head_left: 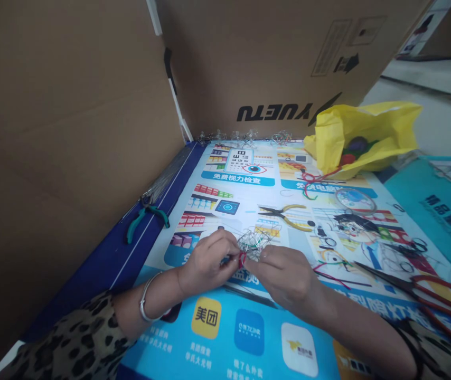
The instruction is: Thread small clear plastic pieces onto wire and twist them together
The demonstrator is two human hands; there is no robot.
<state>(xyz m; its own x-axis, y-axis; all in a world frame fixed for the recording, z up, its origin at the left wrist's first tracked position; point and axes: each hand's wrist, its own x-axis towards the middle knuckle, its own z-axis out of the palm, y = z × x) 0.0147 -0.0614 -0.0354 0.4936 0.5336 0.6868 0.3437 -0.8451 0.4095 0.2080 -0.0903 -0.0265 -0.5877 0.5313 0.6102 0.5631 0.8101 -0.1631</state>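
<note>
Near the middle of the printed sheet, a small tangle of bent silvery wire (254,240) is held between my hands, with a bit of red cord (242,259) wound at its near end. My left hand (212,261), with a bangle on the wrist, pinches the red cord from the left. From the right, the fingers of my right hand (287,274) are closed at the same spot on the wire tangle. The fingertips partly hide the cord, so its ends cannot be made out.
Yellow-handled pliers (291,215) lie beyond my hands. Teal-handled pliers (146,216) and a wire bundle (172,171) lie left. Red-handled scissors (415,287) lie right, and a yellow bag (364,132) stands behind. Cardboard walls (217,68) enclose the back and left.
</note>
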